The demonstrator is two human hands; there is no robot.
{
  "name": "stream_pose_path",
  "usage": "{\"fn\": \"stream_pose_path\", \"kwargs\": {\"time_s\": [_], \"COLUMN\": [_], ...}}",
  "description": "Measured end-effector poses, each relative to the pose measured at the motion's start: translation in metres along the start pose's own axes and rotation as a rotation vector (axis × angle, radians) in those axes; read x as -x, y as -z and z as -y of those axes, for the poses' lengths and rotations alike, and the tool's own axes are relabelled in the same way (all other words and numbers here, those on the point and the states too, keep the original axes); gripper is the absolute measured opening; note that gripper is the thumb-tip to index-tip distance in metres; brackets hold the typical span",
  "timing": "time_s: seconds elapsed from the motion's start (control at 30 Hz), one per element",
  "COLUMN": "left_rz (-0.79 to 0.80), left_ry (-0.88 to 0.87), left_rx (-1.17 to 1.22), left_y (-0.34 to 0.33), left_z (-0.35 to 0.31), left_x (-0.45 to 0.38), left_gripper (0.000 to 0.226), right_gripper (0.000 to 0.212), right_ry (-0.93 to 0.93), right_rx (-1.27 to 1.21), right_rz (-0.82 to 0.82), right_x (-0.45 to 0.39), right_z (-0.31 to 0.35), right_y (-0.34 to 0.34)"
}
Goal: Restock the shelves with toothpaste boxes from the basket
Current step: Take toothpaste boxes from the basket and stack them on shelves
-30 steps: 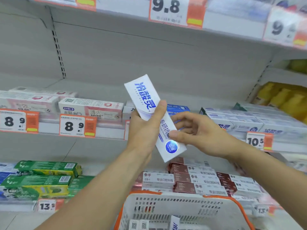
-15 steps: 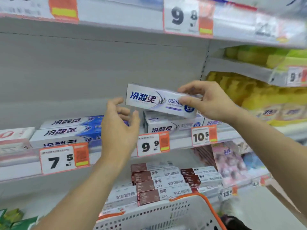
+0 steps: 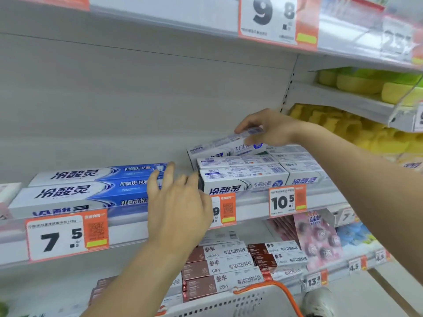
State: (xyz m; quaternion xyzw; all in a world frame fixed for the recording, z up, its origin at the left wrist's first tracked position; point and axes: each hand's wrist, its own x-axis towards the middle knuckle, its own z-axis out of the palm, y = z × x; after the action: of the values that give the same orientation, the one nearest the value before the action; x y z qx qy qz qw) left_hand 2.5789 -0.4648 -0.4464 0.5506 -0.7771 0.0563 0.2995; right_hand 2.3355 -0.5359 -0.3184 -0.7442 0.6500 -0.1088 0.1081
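My right hand [image 3: 270,126] holds a white and blue toothpaste box [image 3: 219,145] by its right end, lying on top of a stack of matching boxes [image 3: 242,177] on the middle shelf [image 3: 128,234]. My left hand [image 3: 178,202] hovers with relaxed fingers in front of the shelf edge, just left of that stack, holding nothing. The white basket [image 3: 247,303] with an orange rim shows at the bottom; its contents are out of view.
Blue and white toothpaste boxes [image 3: 91,191] fill the shelf to the left. Red and white boxes [image 3: 224,266] lie on the lower shelf. Price tags 7.5 [image 3: 66,234] and 10.5 [image 3: 286,200] hang on the edge. Yellow items [image 3: 357,129] sit at the right.
My right hand carried the box from mid-air down and back onto the stack. My left hand let go of it earlier and now hovers lower, by the shelf edge.
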Motion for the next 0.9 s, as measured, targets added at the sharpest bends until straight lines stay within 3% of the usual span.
{"fn": "stream_pose_path", "kwargs": {"time_s": [0.13, 0.33, 0.47, 0.57, 0.7, 0.8, 0.9], "left_rz": [0.037, 0.071, 0.085, 0.102, -0.014, -0.099, 0.013], "left_ry": [0.006, -0.009, -0.013, -0.034, -0.047, -0.013, 0.043], "left_rx": [-0.015, -0.055, -0.089, -0.093, 0.098, 0.134, -0.084], "left_y": [0.001, -0.001, 0.0, 0.0, 0.01, 0.025, 0.037], "left_z": [0.0, 0.0, 0.0, 0.0, 0.007, 0.031, 0.062], "left_x": [0.001, 0.0, 0.001, 0.001, -0.002, -0.006, -0.006], "left_gripper": [0.055, 0.053, 0.051, 0.05, 0.046, 0.054, 0.073], "right_gripper": [0.034, 0.022, 0.046, 0.062, 0.071, 0.062, 0.059], "right_ry": [-0.044, -0.074, 0.052, 0.139, 0.159, 0.16, 0.179], "right_rx": [0.034, 0.157, 0.101, 0.072, 0.014, 0.02, 0.104], "right_rz": [0.152, 0.053, -0.036, 0.038, 0.016, 0.015, -0.02], "right_x": [0.0, 0.005, 0.027, 0.044, 0.054, 0.056, 0.057], "right_z": [-0.007, -0.01, 0.007, 0.016, 0.003, 0.005, 0.014], "right_y": [-0.008, -0.016, -0.033, -0.053, -0.067, -0.066, -0.069]}}
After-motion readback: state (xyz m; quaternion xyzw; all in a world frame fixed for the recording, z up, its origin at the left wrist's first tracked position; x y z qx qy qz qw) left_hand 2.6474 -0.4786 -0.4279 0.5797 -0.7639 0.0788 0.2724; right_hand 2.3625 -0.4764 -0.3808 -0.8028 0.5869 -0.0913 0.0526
